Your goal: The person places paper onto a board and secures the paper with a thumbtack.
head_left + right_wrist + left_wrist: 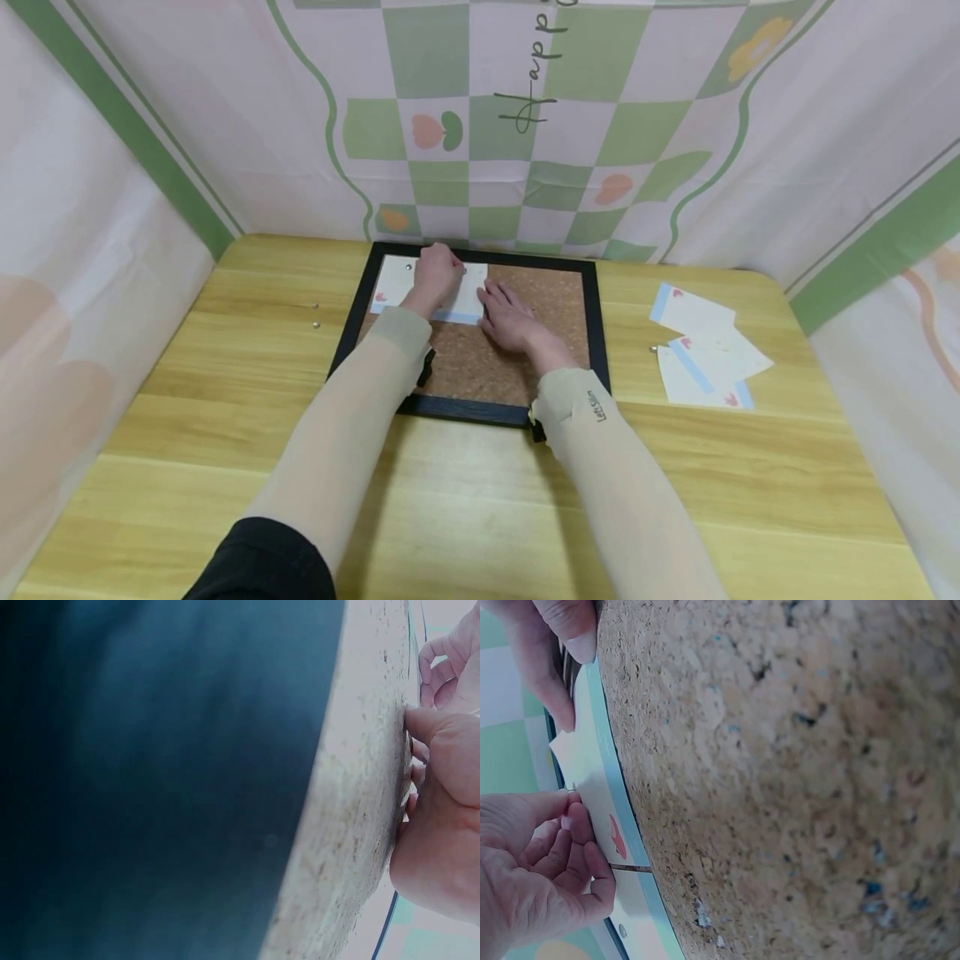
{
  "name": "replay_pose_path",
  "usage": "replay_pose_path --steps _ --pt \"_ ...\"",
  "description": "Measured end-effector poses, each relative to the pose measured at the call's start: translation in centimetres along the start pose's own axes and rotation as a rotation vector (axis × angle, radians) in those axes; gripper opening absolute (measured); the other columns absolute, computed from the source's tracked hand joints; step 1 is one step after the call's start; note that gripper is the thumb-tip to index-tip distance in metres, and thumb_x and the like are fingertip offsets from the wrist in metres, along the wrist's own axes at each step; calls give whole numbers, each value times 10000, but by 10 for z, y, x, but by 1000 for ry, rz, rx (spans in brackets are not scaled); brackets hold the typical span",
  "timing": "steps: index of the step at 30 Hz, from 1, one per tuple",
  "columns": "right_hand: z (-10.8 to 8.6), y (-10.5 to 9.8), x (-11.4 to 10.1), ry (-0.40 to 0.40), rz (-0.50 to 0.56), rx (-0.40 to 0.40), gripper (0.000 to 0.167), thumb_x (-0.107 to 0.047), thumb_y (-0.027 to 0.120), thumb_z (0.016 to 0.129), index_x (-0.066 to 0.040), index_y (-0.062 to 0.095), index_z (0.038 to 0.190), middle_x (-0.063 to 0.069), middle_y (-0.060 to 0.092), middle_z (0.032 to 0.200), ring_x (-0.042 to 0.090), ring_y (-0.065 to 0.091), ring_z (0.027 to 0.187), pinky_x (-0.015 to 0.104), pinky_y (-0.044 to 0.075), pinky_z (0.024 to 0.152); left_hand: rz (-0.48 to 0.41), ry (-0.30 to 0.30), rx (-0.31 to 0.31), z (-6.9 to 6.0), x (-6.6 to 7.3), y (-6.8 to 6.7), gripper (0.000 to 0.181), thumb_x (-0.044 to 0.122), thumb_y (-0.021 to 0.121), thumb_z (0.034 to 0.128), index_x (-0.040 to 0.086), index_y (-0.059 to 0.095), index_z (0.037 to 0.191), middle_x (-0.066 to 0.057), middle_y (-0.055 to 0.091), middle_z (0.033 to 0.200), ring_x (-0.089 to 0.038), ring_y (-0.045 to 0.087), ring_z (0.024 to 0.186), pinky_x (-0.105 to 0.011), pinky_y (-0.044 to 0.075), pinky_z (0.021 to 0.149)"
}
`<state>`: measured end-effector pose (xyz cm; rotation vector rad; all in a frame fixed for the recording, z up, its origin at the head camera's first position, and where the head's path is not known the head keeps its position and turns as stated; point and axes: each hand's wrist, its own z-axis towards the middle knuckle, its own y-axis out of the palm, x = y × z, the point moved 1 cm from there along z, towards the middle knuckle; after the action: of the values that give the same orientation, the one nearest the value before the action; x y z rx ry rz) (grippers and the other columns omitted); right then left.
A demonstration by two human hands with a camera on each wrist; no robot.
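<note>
At the upper part of a black-framed corkboard [480,367], my left hand [437,275] pinches a small silver push pin [571,790] between thumb and index finger. The pin is at the upper edge of a white card [472,293] with a blue strip and a pink heart. My right hand [512,318] lies with extended fingers on the cork, its fingertips touching that card's right end. Left of it, a similar card [392,283] carries a silver pin [408,267] near its top. A narrow gap between the cards shows in the left wrist view.
Several loose cards [697,358] overlap on the wooden table [465,500] at right, with a silver pin [653,349] beside them. Two more pins [316,325] lie left of the board. A patterned curtain [480,133] hangs behind the table.
</note>
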<state>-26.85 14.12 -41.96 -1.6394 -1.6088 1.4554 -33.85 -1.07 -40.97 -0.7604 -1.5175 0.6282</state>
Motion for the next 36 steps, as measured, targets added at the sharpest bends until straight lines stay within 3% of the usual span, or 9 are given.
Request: replay_pose_path --steps 14,26,29,33,36 --pt "2 0 1 0 -1 0 600 -294 339 1093 -144 94 1620 53 -29 1710 266 -69 1581 563 100 1267 4 -11 -6 1 1 1 233 137 556 990 35 765 969 -114 755 1038 -239 718 806 -343 595 678" --pt "2 1 1 6 -3 -1 600 -296 340 1092 -146 97 1620 52 -29 1710 266 -73 1581 568 101 1266 15 -7 3 2 0 0 219 134 574 978 28 752 907 -119 754 971 -237 702 755 -324 577 627" --pt "2 1 1 6 -6 0 600 -297 343 1092 -147 100 1620 50 -27 1710 264 -72 1581 567 106 1265 19 -5 7 3 -1 1 257 123 573 969 45 717 770 -83 724 809 -201 643 625 -288 519 536" --pt "2 1 1 4 -13 2 600 -299 344 1092 -146 102 1620 51 -25 1710 264 -70 1581 559 108 1268 16 -13 3 5 -2 3 408 107 559 957 91 516 551 0 467 512 -142 403 440 -258 360 439" --pt "1 0 1 2 -12 2 601 -300 342 1093 -144 99 1620 54 -28 1710 267 -70 1581 557 106 1269 11 -11 7 6 -2 4 474 88 549 944 114 379 503 25 279 461 -133 248 424 -265 269 432"
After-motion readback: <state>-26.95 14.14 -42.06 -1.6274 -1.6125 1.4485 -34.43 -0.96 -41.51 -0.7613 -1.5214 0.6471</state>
